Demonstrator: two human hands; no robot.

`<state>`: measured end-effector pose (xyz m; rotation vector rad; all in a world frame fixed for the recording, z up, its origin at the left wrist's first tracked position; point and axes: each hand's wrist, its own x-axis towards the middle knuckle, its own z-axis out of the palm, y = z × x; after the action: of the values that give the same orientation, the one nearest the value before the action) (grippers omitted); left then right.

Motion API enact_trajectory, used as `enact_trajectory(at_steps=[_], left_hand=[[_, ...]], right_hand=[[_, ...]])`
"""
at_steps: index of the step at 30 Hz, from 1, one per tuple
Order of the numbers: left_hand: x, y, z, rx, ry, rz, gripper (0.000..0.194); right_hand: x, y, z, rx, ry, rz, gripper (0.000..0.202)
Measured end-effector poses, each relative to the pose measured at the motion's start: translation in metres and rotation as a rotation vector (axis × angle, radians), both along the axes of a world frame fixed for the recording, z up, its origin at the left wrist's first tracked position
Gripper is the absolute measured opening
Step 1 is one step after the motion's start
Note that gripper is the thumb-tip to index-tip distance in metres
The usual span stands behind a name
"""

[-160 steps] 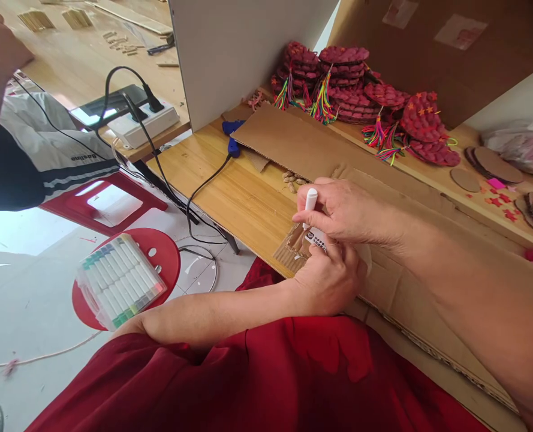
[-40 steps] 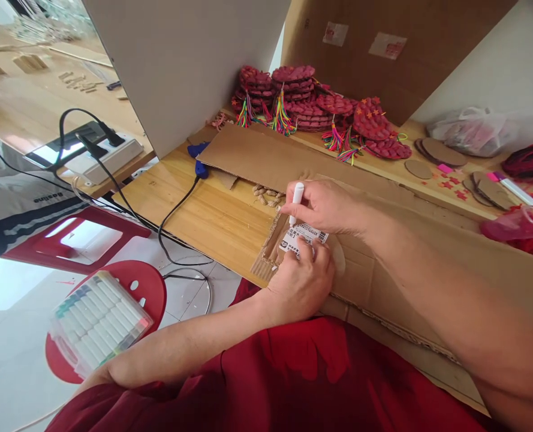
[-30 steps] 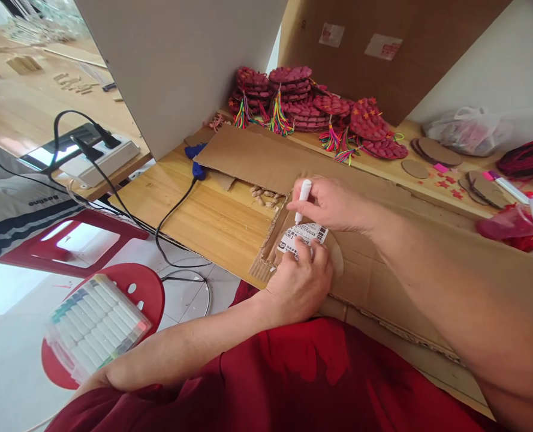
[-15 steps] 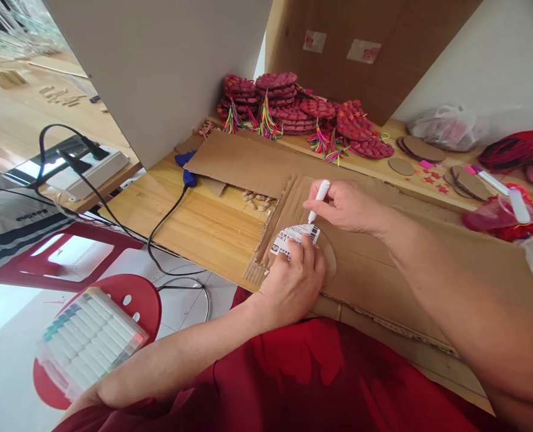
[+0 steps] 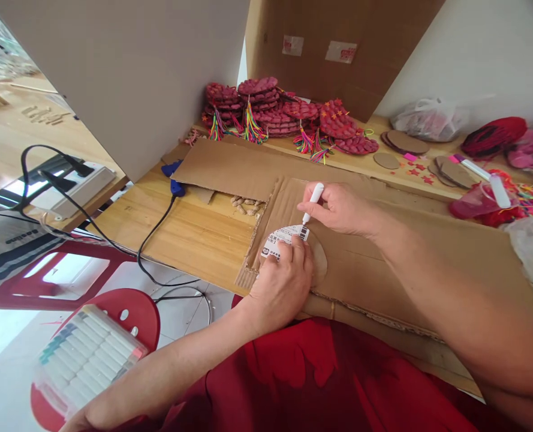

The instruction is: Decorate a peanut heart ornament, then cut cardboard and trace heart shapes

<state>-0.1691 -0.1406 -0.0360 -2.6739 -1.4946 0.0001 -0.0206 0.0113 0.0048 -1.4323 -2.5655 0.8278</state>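
My right hand [image 5: 338, 208] grips a white marker [image 5: 313, 201], its tip at the upper edge of a round cardboard disc [image 5: 319, 259] with a printed white label [image 5: 273, 241] on it. Over the disc lies my left hand [image 5: 286, 273], fingers spread and pressing it down; part of the disc and label is hidden beneath. Under both hands is a large cardboard sheet [image 5: 383, 264] on the wooden table [image 5: 194, 240].
Stacks of pink-red woven discs [image 5: 270, 114] with coloured tassels stand at the back. Plain cardboard discs [image 5: 405, 143] and red stars [image 5: 421, 174] lie to the right. A black cable [image 5: 147, 240] crosses at left, above a red stool [image 5: 144, 312] holding a marker box [image 5: 90, 354].
The view has shifted slightly, so the scene sits further left. The marker tip stays at the disc's upper edge, and my left hand keeps pressing on the disc.
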Motion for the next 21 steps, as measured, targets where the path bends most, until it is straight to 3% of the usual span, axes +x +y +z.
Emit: enact_trajectory(at_steps=[7, 15, 21], left_hand=[[-0.003, 0.004, 0.003, -0.039, -0.023, -0.012, 0.047], [-0.003, 0.008, 0.006, -0.043, -0.042, -0.006, 0.046], [-0.006, 0.011, 0.008, -0.093, -0.019, -0.014, 0.054]], right_hand=[[-0.011, -0.002, -0.008, -0.032, 0.099, 0.032, 0.025], [0.006, -0.003, -0.006, -0.032, 0.087, -0.033, 0.026], [0.002, -0.007, -0.008, -0.048, 0.152, -0.056, 0.026]])
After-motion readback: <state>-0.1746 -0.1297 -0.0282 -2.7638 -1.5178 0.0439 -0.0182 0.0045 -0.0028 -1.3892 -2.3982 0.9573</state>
